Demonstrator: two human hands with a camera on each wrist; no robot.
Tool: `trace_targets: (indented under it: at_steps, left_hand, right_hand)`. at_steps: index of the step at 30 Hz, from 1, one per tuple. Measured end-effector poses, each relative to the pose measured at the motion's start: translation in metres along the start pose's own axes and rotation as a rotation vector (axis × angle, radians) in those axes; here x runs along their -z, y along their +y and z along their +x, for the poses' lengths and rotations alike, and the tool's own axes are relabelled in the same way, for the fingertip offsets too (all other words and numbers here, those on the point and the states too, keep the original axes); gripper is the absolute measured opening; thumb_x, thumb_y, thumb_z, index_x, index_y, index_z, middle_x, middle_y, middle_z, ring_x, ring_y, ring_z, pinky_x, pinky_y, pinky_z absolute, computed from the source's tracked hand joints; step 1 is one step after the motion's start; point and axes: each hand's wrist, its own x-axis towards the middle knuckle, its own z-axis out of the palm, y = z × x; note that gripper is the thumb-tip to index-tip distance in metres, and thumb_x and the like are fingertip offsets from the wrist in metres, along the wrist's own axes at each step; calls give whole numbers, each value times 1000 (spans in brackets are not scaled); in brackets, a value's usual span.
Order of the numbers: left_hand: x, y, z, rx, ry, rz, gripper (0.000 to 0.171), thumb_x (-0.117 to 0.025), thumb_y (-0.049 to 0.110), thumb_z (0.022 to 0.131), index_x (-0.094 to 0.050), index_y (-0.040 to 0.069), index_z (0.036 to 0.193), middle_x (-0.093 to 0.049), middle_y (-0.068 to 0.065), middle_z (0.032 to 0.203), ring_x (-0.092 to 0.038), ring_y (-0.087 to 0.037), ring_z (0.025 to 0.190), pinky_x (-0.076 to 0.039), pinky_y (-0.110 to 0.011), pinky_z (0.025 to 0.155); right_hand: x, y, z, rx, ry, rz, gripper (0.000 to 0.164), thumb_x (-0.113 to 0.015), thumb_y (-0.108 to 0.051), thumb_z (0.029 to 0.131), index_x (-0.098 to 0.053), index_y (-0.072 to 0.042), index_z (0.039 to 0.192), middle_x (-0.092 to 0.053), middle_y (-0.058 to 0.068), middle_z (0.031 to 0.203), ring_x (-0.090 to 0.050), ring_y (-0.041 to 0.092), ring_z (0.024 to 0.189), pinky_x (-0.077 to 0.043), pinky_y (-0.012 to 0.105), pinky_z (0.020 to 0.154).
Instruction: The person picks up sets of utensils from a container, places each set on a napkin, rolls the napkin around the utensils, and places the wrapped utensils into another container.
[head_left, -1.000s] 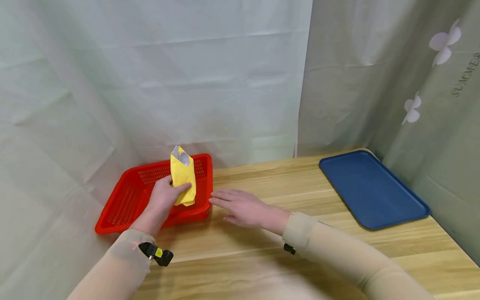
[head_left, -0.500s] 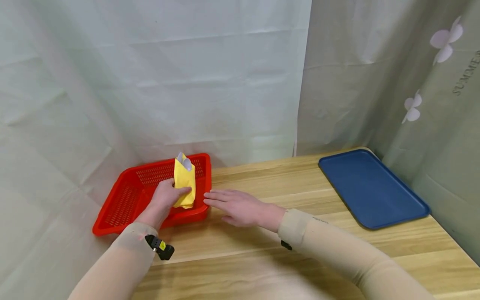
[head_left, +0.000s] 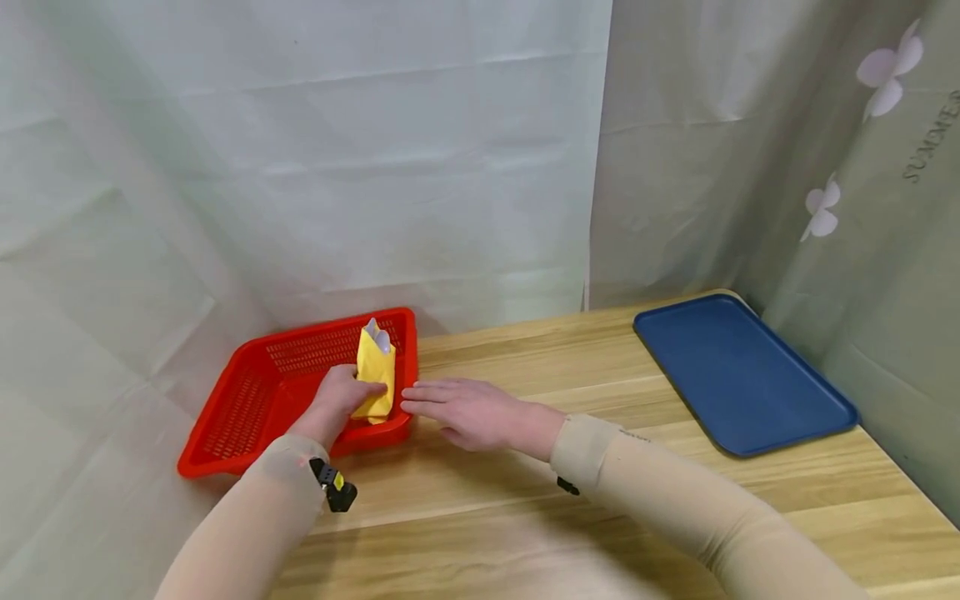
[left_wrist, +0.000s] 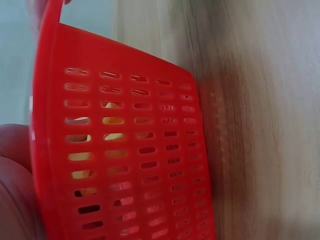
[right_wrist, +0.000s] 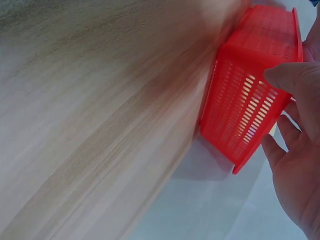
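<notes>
In the head view my left hand (head_left: 339, 397) grips a yellow cloth pouch (head_left: 377, 372) with pale spoon-like utensils (head_left: 379, 335) sticking out of its top. Hand and pouch are inside the right part of a red slotted basket (head_left: 255, 400), the pouch standing nearly upright. Through the basket's side slots, bits of yellow show in the left wrist view. Just at the basket's right rim, my right hand (head_left: 468, 414) lies with its fingers extended; the fingertips (head_left: 411, 393) are at the rim, and I cannot tell how firmly they touch.
A blue rectangular tray (head_left: 742, 375) lies at the right of the wooden table (head_left: 525, 492). Pale curtains (head_left: 420, 167) hang behind and at both sides, the left one close to the basket.
My left hand has lowered the yellow pouch deeper into the basket and slightly right. The right hand has shifted slightly left in the view, staying by the rim.
</notes>
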Motion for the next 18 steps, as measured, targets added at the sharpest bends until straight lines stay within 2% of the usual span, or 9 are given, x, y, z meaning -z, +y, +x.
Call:
trace_targets:
  at_steps: [7, 12, 18]
  left_hand:
    - [-1, 0, 4, 42, -13, 36, 71, -81, 25, 101, -46, -6, 156, -59, -26, 144, -58, -42, 125, -47, -53, 120]
    - [0, -3, 8, 64, -29, 87, 66, -79, 22, 102, -48, -8, 151, -60, -26, 137, -57, -41, 120, -50, -53, 117]
    - [-1, -2, 14, 58, -65, 125, 62, -83, 23, 98, -54, -5, 145, -62, -23, 132, -57, -38, 116, -50, -52, 113]
  right_hand:
    - [0, -1, 2, 1, -10, -5, 75, -73, -17, 106, -39, -21, 173, -36, -4, 178, -29, 15, 165, -27, 37, 133]
    - [-1, -2, 3, 9, -11, -29, 75, -74, -17, 106, -40, -20, 173, -37, -3, 177, -30, 14, 165, -24, 36, 133]
    - [1, -1, 2, 11, 2, -38, 74, -75, -16, 105, -42, -19, 172, -40, -2, 176, -33, 14, 163, -25, 36, 133]
